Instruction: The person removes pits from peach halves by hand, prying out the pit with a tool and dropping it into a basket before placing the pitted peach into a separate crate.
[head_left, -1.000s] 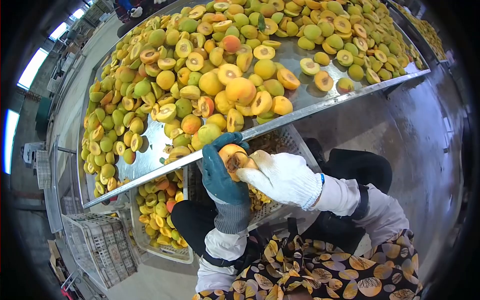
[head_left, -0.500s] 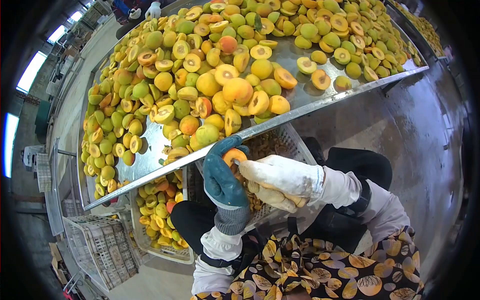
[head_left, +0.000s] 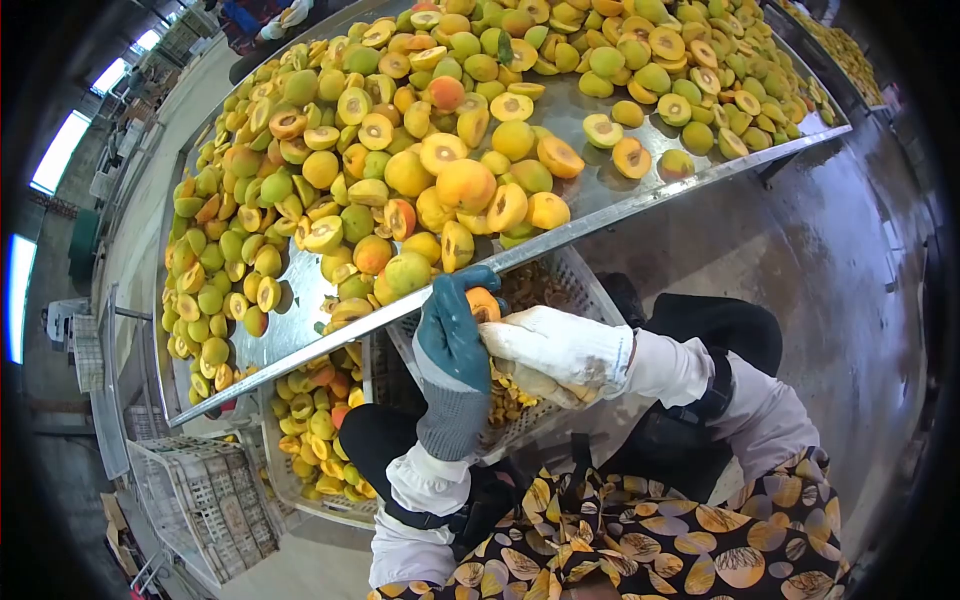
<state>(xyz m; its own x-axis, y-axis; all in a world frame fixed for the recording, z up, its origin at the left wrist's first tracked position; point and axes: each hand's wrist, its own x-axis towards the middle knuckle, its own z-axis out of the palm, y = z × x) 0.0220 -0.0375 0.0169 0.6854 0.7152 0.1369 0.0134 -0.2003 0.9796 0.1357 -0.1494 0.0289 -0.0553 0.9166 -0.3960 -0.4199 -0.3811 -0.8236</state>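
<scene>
My left hand (head_left: 452, 325), in a teal coated glove with a grey knit cuff, is closed around a peach half (head_left: 484, 304) with orange flesh. It is just below the front rim of the metal table (head_left: 540, 243). My right hand (head_left: 555, 350), in a white glove, is closed with its fingertips against the peach half; whatever it grips is hidden by the glove. Heaped on the table are whole and halved yellow-green peaches (head_left: 465, 185). Beneath my hands stands a crate (head_left: 592, 285) with brownish pits and scraps in it.
A crate of peach halves (head_left: 315, 425) stands under the table to the left. Beside it is a stained plastic crate (head_left: 205, 505). Wet floor (head_left: 850, 290) stretches away on the right. At the far upper left, another person's gloved hand (head_left: 290, 15) shows.
Both hands have shifted slightly; the left glove has turned and covers more of the peach half. A bit of metal visible earlier at the right fingertips no longer shows clearly.
</scene>
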